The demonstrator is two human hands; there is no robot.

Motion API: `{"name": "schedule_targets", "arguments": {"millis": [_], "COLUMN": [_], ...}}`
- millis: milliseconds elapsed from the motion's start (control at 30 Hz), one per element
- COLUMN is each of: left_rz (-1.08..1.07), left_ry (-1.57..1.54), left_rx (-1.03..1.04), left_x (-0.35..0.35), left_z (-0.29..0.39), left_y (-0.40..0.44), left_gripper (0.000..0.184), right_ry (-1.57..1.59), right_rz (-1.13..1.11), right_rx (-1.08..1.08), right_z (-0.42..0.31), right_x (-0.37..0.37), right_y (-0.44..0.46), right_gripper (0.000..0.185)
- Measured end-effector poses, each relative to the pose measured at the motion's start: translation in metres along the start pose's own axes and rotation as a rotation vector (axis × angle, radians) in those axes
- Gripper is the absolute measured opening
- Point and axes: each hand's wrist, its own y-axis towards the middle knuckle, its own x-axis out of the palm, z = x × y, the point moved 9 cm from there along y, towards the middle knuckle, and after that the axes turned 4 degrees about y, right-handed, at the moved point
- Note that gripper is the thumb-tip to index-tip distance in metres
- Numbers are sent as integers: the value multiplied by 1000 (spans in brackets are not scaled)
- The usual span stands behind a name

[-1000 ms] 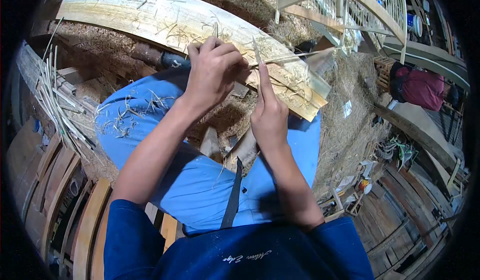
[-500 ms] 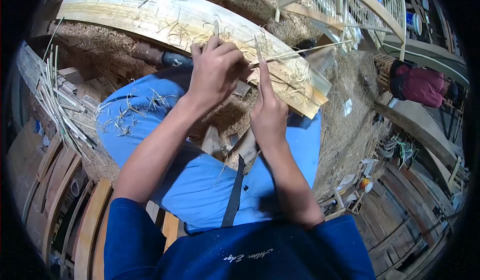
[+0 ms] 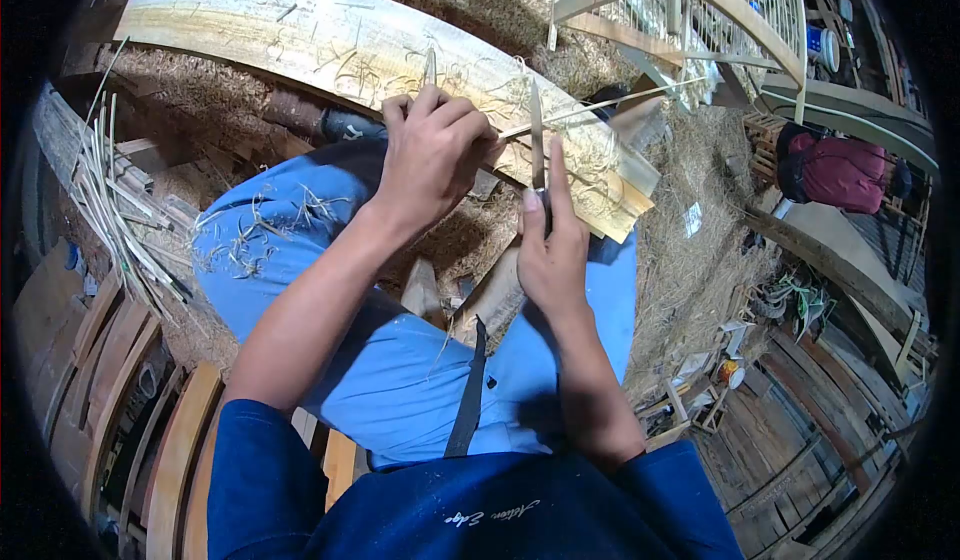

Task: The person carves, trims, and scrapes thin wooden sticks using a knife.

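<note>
My left hand (image 3: pixel 432 155) is closed on a thin pale strip (image 3: pixel 610 103) over the curved wooden board (image 3: pixel 230 10). The strip sticks out to the right past the board. A pointed metal tip shows just above my left fingers. My right hand (image 3: pixel 555 250) is wrapped round a knife (image 3: pixel 537 130), its blade pointing away from me and its handle mostly hidden in the palm. The right index finger is stretched up beside the blade. Curly shavings (image 3: pixel 595 165) lie on the board's right part.
Long thin strips (image 3: pixel 120 220) are bundled at the left. A cage-like wooden frame (image 3: pixel 690 0) stands at the upper right. A maroon bag-like object (image 3: pixel 845 173) is at the right. Curved wooden pieces (image 3: pixel 180 450) stand at the lower left. Shavings cover the floor.
My right hand has moved slightly down and right, and the knife now shows more of its blade, apart from the left fingers. The strip's free end has shifted right. The left hand is nearly still.
</note>
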Motion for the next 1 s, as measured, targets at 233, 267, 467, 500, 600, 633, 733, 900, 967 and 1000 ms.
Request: {"name": "schedule_targets", "arguments": {"millis": [233, 267, 467, 500, 600, 633, 733, 900, 967, 1000], "left_rz": [-22, -24, -19, -19, -22, -22, -12, -21, -19, -15], "left_ry": [41, 42, 50, 45, 40, 43, 43, 39, 30, 37], "left_rx": [20, 19, 37, 35, 35, 33, 42, 34, 30, 31], "left_x": [3, 3, 0, 0, 1, 1, 3, 4, 4, 4], "left_z": [-3, -4, -1, -1, -2, -3, -5, -6, -6, -6], "left_y": [2, 1, 4, 4, 4, 4, 3, 5, 5, 5], "left_gripper": [12, 12, 11, 11, 10, 10, 10, 10, 11, 12], "right_ry": [177, 160, 219, 220, 212, 218, 213, 223, 202, 203], "right_rz": [-42, -26, 36, 37, 18, 12, 6, 12, 14, 15], "right_rx": [153, 79, 44, 44, 102, 97, 93, 101, 93, 94], "right_z": [19, 16, 22, 21, 24, 23, 24, 27, 27, 27], "right_x": [3, 2, 1, 1, 2, 2, 4, 5, 5, 5], "right_y": [-6, -5, -5, -4, -4, -4, -4, -4, -5, -4], "right_gripper": [60, 57, 45, 45, 45, 45, 45, 44, 44, 44]}}
